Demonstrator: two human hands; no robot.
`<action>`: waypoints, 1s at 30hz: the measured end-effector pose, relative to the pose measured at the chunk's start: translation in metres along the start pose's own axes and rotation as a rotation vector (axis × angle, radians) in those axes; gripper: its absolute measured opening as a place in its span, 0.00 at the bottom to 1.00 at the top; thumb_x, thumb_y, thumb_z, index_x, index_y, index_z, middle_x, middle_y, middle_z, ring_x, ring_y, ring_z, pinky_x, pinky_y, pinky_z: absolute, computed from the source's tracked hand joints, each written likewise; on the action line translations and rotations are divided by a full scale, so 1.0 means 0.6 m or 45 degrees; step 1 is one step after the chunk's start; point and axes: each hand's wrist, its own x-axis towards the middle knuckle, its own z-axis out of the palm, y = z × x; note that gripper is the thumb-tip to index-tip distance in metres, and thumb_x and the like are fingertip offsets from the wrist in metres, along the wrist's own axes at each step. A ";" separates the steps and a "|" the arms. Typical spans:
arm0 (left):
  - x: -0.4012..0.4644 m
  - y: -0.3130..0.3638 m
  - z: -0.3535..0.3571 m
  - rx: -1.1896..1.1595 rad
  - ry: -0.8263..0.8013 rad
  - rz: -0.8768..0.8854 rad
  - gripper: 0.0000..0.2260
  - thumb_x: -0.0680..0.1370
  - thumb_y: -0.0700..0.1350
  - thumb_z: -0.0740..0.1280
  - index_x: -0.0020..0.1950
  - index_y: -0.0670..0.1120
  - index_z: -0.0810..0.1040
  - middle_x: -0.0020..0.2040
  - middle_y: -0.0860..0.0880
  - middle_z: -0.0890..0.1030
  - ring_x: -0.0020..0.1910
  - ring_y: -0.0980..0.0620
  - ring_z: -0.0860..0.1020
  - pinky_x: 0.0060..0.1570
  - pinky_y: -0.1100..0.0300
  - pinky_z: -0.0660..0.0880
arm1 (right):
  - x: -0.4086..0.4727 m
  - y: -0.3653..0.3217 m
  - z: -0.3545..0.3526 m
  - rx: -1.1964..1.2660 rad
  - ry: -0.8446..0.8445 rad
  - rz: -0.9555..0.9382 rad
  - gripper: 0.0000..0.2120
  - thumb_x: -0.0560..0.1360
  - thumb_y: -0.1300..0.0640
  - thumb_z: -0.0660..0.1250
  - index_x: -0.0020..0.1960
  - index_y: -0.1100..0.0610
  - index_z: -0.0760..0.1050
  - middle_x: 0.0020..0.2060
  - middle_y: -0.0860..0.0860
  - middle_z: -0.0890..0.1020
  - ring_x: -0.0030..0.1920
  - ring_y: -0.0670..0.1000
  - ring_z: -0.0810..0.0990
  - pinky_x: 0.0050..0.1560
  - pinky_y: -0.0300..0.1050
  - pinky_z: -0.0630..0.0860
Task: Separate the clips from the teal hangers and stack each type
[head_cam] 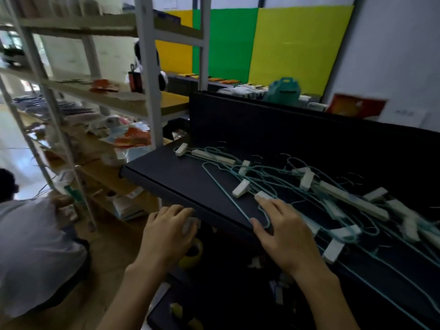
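Cluttered storeroom w/ a black worktop (181, 172) ran from near edge toward a black back panel. Nearest the camera, both forearms reached in. Left hand (166, 232) sat below the worktop's front edge, fingers curled round a small whitish piece (189, 226), prob. a clip, though blur made that uncertain. Under it stood a yellow tape roll (192, 254). Right hand (283, 234) lay on the worktop, fingers spread and fairly straight, fingertips touching the nearest teal hanger (228, 194) and one white clip (264, 195) at the index tip; gripping nothing as far as could be seen.

Just beyond, another clip (240, 188) was on the wire. Further right and back, the tangle of hangers (333, 186) spread across the surface w/ many clips attached, incl. one at the far left corner (181, 148). No separate stacks of either type were visible.

Judgement: early in the job, step in hand was pulling a clip off the near hanger. Next move prob. called for the right hand to pin the wire while a clip got pinched open and slid off w/o dragging the tangle.

Behind the panel: a teal bag (284, 89), green and yellow wall panels. Left: metal shelving (147, 67) and another person's sleeve (35, 246).
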 end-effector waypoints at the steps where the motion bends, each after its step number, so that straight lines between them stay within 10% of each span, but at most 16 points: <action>1: 0.020 0.003 0.006 -0.022 -0.011 0.024 0.16 0.73 0.55 0.59 0.54 0.52 0.81 0.50 0.52 0.82 0.47 0.46 0.79 0.45 0.51 0.74 | 0.010 0.014 -0.007 -0.022 0.027 0.034 0.25 0.78 0.45 0.60 0.73 0.49 0.62 0.62 0.47 0.72 0.62 0.49 0.69 0.61 0.46 0.71; 30: 0.358 0.116 0.120 -0.429 -0.203 0.738 0.18 0.78 0.56 0.60 0.67 0.53 0.72 0.63 0.54 0.75 0.62 0.49 0.72 0.60 0.52 0.66 | 0.041 0.178 -0.059 -0.313 0.194 0.894 0.26 0.76 0.42 0.61 0.72 0.48 0.64 0.67 0.47 0.70 0.65 0.49 0.69 0.61 0.46 0.70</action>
